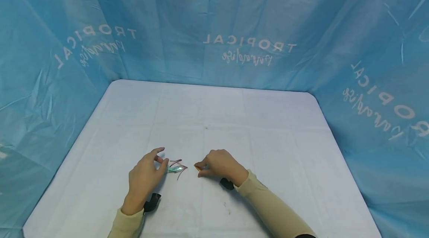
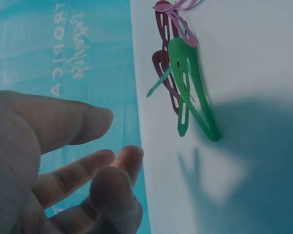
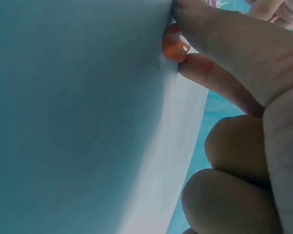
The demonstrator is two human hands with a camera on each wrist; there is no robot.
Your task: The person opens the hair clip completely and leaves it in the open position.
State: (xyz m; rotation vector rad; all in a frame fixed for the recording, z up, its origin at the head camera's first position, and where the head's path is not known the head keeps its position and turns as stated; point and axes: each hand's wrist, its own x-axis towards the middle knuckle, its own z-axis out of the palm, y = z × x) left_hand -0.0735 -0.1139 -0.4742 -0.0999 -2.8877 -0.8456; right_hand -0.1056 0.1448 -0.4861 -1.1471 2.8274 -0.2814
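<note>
Several snap hair clips lie in a small heap on the white table, just right of my left hand (image 1: 145, 174). A green hair clip (image 2: 202, 92) is on top, with dark red clips (image 2: 162, 27) and a pink clip (image 2: 184, 29) around it in the left wrist view. My left hand's fingers are spread and loosely bent beside the heap, with nothing between them. Right of the heap, my right hand (image 1: 219, 165) pinches an orange hair clip (image 3: 176, 46) between thumb and index finger, close over the table. The fingers cover part of this clip.
The white table (image 1: 214, 115) reaches back to blue printed curtains (image 1: 174, 44) at the rear and both sides. A black wrist camera (image 1: 152, 202) sits at the left wrist, and another black piece (image 1: 226, 184) at the right.
</note>
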